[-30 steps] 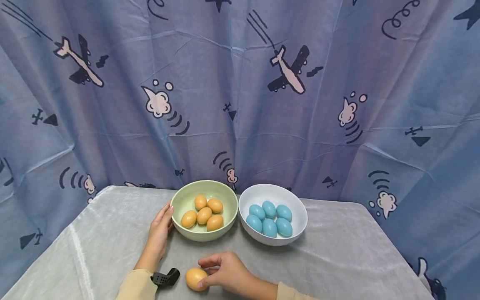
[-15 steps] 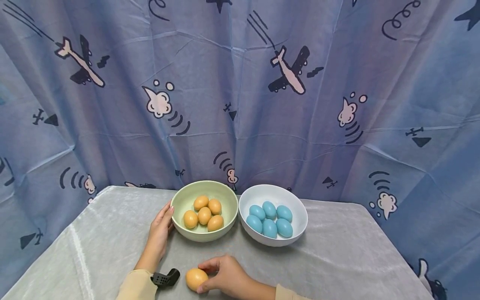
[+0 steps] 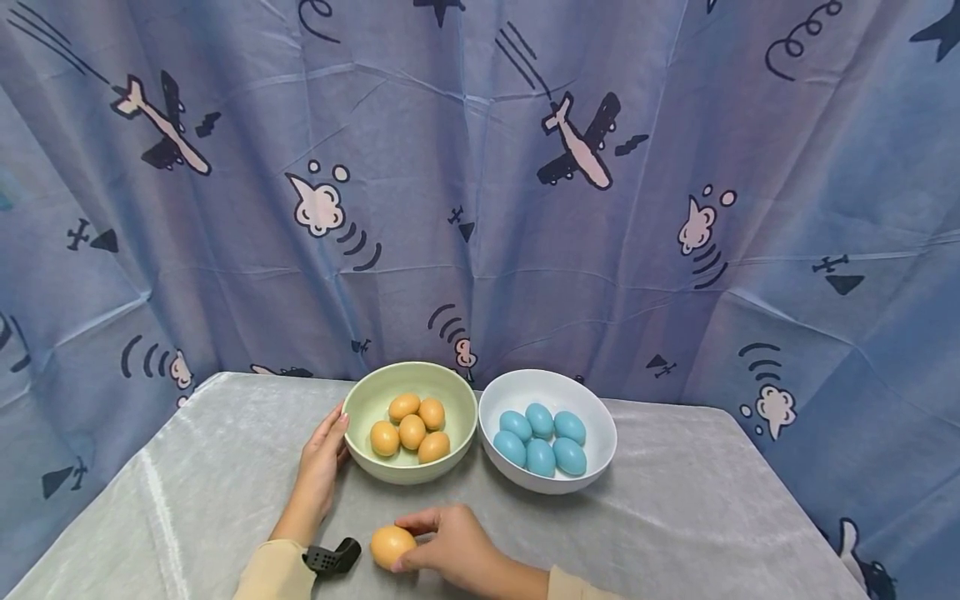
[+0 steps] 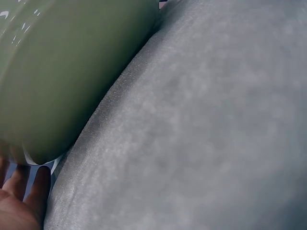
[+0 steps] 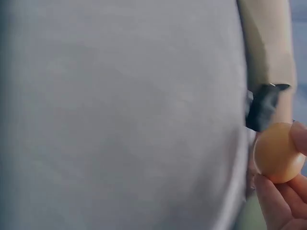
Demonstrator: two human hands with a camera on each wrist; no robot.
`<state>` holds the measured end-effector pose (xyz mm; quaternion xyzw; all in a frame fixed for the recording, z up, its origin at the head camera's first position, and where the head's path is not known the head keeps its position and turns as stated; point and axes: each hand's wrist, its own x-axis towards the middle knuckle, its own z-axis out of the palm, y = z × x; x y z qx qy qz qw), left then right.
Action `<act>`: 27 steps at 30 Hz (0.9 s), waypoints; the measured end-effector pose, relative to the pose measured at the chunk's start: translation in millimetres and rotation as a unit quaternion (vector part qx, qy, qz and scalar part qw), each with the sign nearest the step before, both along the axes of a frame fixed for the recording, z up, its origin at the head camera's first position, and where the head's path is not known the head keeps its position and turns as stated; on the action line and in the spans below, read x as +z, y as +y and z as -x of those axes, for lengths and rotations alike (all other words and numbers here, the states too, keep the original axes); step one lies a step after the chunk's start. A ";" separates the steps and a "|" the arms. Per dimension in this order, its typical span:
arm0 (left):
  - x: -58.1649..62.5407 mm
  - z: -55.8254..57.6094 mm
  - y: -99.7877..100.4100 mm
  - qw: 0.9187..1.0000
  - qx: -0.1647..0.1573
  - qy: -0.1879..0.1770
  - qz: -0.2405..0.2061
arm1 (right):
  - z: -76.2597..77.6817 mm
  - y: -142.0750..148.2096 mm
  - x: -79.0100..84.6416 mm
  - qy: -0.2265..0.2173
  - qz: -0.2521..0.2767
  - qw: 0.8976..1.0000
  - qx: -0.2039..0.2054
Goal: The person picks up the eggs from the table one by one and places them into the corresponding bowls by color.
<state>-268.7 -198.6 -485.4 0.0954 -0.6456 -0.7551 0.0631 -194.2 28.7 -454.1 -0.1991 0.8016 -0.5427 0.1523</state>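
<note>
An orange-yellow egg is pinched between the thumb and fingers of my right hand, in front of the bowls. The right wrist view shows the same egg with the thumb on one side and fingertips on the other. My left hand rests against the left side of a light green bowl, its thumb near the rim. In the left wrist view, straight fingers lie along the wall of the green bowl. Several orange-yellow eggs lie inside this bowl.
A white bowl with several blue eggs stands right beside the green one. Both are on a table with a grey cloth. A patterned blue curtain hangs behind. A black wrist camera sits on the left wrist.
The right hand has raised the pinched egg slightly and turned it. Inside the green bowl, the eggs have rolled a little to the right. The left hand keeps its place.
</note>
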 end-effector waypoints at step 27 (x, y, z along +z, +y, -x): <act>-0.8 -0.7 0.1 1.000 0.002 0.002 0.012 | 46.2 -2.0 61.5 0.065 0.021 0.996 -0.052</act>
